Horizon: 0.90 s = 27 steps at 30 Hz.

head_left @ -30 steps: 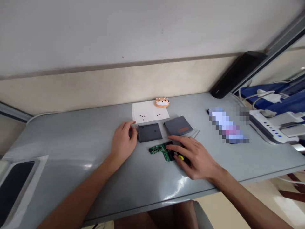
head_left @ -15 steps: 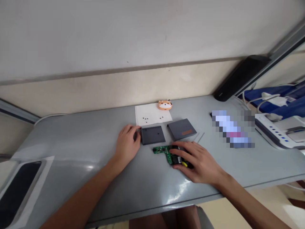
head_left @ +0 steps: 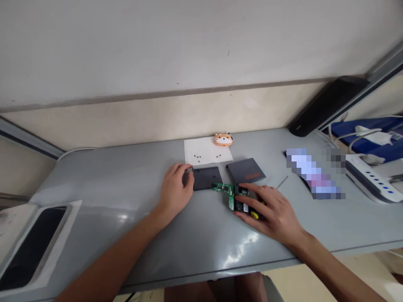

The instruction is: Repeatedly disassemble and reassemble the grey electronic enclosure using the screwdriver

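- Center: the green circuit board, joined to a black module with a yellow part, lies before you, right of center; whether it touches the table cannot be told.
- Your right hand spans the module from above, its grip narrow, thumb and fingers about the sides.
- Your left hand curls at the left edge of the dark casing; whether this grip pinches or merely steadies cannot be told.
- The board's far-left tip overlaps the casing's near edge in this view; contact is unclear.
- Step in hand, by judgement: handling the board and module beside the steadied casing. Your next move calls for an even hold, the bare board spared any bending.
- Beyond: a dark cover bearing an orange mark; a thin rod at its right.
- Farther: white paper with small dark pieces, possibly screws, and a dog-faced case.
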Motion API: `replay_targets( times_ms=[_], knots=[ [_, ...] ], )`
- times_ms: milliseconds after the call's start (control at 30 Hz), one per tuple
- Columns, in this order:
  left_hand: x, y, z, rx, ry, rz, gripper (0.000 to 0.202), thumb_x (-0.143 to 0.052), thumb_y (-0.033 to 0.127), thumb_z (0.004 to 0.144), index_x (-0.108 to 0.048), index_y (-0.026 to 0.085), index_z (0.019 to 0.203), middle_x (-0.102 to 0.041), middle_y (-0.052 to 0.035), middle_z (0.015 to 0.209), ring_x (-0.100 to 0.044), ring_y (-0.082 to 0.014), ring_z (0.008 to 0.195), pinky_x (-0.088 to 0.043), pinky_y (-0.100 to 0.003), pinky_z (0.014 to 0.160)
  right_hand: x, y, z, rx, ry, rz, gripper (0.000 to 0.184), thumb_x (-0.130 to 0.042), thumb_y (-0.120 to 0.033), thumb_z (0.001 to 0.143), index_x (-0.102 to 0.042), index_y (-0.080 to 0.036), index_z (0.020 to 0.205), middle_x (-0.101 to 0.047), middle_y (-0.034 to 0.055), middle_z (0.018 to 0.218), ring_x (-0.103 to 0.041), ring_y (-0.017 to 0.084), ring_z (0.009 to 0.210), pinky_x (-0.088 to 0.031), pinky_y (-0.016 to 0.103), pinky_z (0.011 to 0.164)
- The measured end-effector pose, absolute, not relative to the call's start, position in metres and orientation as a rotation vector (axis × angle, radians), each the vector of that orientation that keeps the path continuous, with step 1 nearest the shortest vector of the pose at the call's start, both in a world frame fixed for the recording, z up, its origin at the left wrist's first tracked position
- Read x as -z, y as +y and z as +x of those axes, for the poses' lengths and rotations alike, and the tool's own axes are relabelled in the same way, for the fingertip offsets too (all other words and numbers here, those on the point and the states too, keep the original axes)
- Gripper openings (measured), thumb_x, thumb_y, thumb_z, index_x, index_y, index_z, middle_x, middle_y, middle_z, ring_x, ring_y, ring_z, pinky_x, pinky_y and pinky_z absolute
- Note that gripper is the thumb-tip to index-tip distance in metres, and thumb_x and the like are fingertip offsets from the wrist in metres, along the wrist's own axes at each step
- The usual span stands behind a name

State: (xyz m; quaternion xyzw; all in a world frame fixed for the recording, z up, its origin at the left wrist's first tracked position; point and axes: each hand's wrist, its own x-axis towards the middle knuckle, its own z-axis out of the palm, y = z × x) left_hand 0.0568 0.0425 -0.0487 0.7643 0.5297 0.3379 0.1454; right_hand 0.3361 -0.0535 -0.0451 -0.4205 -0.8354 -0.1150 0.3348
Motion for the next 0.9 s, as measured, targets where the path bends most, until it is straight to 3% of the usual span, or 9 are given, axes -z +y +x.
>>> replay_targets(
  times_ms=[267,633,900],
  knots=[
    [0.053,0.046,0.054,-0.907,1.565,2.223,0.029,-0.057,0.006,0.092,-0.072,0.021,0.111,-0.074,-0.0087,0.110,-0.071,-0.0281,0.108,-0.059,-0.046,0.101,0.028,-0.010,0.312,0.326,-2.343,-1.175,0.025,-0.065,-0.041,0.108,-0.080,-0.022,0.112,-0.081,0.0128,0.126,-0.075,0.025,0.094,-0.060,0.041,0.080],
    [0.051,0.043,0.056,-0.881,1.555,2.198,0.026,-0.061,0.007,0.092,-0.072,0.022,0.111,-0.073,-0.0090,0.113,-0.070,-0.0280,0.111,-0.060,-0.047,0.101,0.029,0.003,0.310,0.219,-2.340,-1.157,0.029,-0.062,-0.044,0.109,-0.077,-0.020,0.117,-0.080,0.0138,0.126,-0.077,0.028,0.105,-0.063,0.043,0.086],
    [0.053,0.041,0.055,-0.809,1.450,2.311,0.036,-0.061,0.011,0.095,-0.076,0.022,0.125,-0.072,-0.0109,0.118,-0.067,-0.0305,0.118,-0.058,-0.052,0.107,0.025,-0.006,0.322,0.211,-2.341,-1.170,0.027,-0.066,-0.041,0.107,-0.078,-0.019,0.118,-0.079,0.0148,0.127,-0.077,0.028,0.100,-0.062,0.045,0.085]
  ],
)
